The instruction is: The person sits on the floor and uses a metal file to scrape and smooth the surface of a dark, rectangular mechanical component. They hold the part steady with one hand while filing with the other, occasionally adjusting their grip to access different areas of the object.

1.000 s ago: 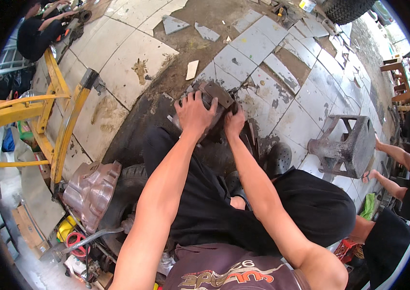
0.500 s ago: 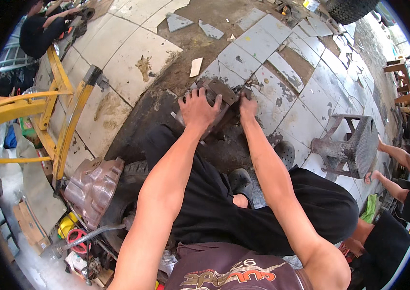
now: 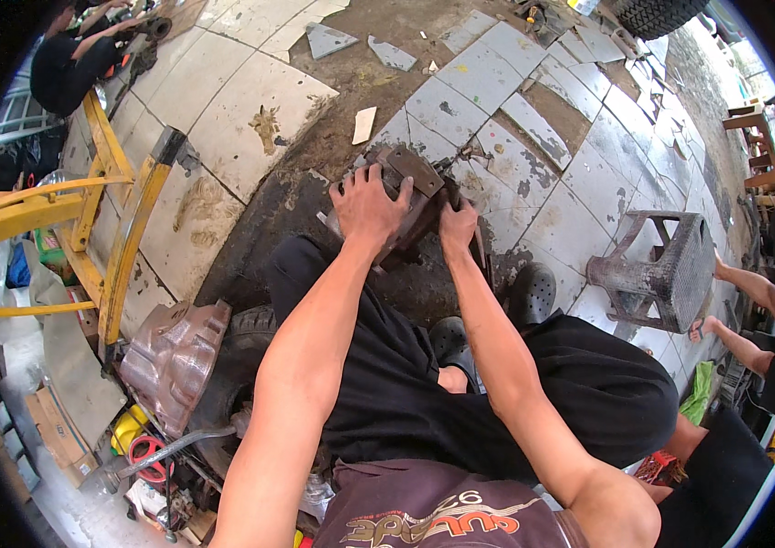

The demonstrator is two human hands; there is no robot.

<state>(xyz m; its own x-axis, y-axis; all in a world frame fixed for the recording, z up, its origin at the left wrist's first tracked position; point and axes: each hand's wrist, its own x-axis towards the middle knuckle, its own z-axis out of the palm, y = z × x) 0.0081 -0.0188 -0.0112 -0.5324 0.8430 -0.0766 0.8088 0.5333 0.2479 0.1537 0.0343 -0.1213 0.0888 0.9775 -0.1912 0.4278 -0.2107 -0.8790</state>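
A rusty, blocky metal part (image 3: 415,172), rather like a vise, sits low on the dark floor patch in front of me. Over its left side lies my left hand (image 3: 371,208), back upward, with fingers and thumb curved over the metal and gripping it. My right hand (image 3: 458,226) is closed at the part's right side, around a dark bar whose end shows just above the fist. What lies under both palms is hidden. Below the right fist a thin brownish strip (image 3: 484,260) runs down toward my shoe.
A yellow metal frame (image 3: 131,247) stands at left, beside a brown metal housing (image 3: 175,361) and a tyre. At right is a worn plastic stool (image 3: 666,274), with another person's limbs behind it. Broken tiles (image 3: 533,128) cover the far floor; another person (image 3: 72,68) crouches far left.
My right hand has moved toward me and slightly left, staying closed. The left hand has shifted slightly left and remains on the metal part. The whole view has shifted a little.
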